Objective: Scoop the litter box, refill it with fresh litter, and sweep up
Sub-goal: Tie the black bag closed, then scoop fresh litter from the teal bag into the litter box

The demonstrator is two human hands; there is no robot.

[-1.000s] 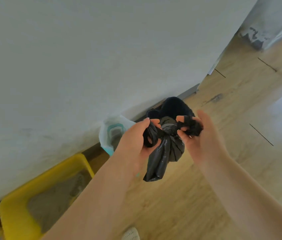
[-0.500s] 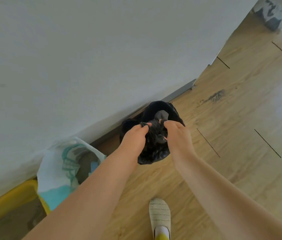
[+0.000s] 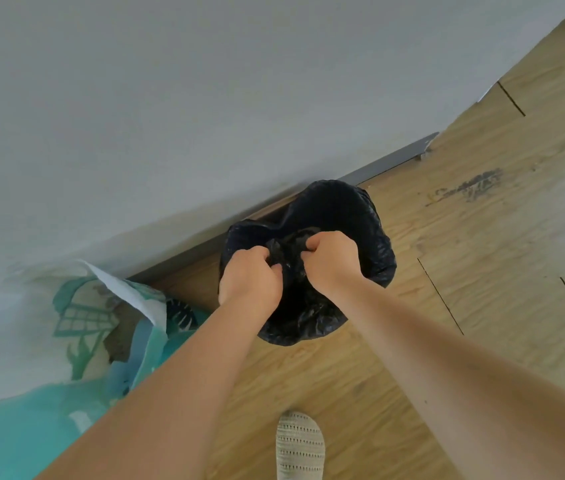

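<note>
The black rubbish bag [image 3: 371, 223] sat on the wooden floor [image 3: 481, 289] against the skirting board [image 3: 388, 164], right at the foot of the grey wall [image 3: 204, 98]. Both of the person's arms reached down to it from about six o'clock. The left hand [image 3: 249, 275] had its fingers curled tight into the gathered plastic at the bag's neck, and the right hand [image 3: 331, 259], just beside it at three o'clock, pinched the same bunch with curled fingers. The bag's body bulged out beyond the hands toward twelve and three o'clock and below them toward six. At nine o'clock from the hands leaned a white and teal litter sack [image 3: 49, 341], its top open. A pale knitted shoe [image 3: 300, 445] showed at six o'clock.
</note>
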